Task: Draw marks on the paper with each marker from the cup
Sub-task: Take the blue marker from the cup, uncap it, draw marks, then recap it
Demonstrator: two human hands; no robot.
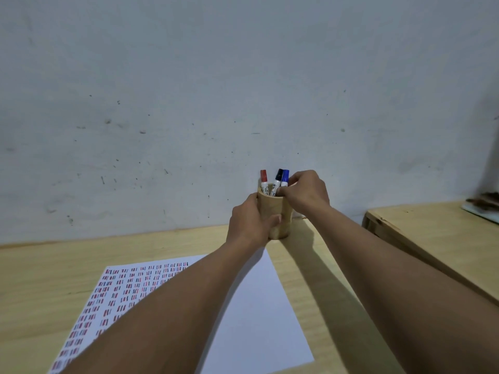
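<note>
A wooden cup (280, 211) stands upright at the far edge of the table, close to the wall. Three markers poke out of it: a red-capped one (263, 179), a black-capped one (278, 178) and a blue-capped one (285, 177). My left hand (249, 222) wraps around the cup's left side, thumb across its front. My right hand (305, 191) sits at the cup's right rim with its fingertips closed on the blue-capped marker. A white sheet of paper (256, 314) lies nearer me, its left part covered with rows of short red, blue and black marks; my left forearm hides part of it.
The light wooden table (40, 279) runs along a grey scuffed wall (189, 103). A second wooden surface (432, 238) stands at the right, separated by a gap, with a blurred object (483, 205) on its far corner.
</note>
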